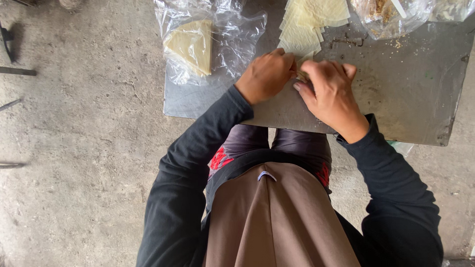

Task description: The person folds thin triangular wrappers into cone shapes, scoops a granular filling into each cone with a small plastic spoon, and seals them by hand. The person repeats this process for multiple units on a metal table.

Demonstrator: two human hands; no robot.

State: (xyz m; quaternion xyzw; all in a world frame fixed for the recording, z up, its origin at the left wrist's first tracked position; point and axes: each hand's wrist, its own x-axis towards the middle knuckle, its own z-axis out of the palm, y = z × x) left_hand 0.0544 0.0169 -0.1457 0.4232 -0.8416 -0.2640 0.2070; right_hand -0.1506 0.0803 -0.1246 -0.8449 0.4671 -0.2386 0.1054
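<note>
left hand (266,75), right hand (330,94) both pinched, seemingly on pale wrapper (303,74), metal table (410,94).

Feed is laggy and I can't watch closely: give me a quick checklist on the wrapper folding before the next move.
1. Both hands on the piece: left hand and right hand meet over it. Ok.
2. Fold state: hidden under the fingers. Cannot tell.
3. Wrapper stack within reach, just beyond the hands. Ok.
4. Metal table clean: crumbs near the far edge. Not ok.
5. Bagged wrappers on the table, left side. Ok.
</note>
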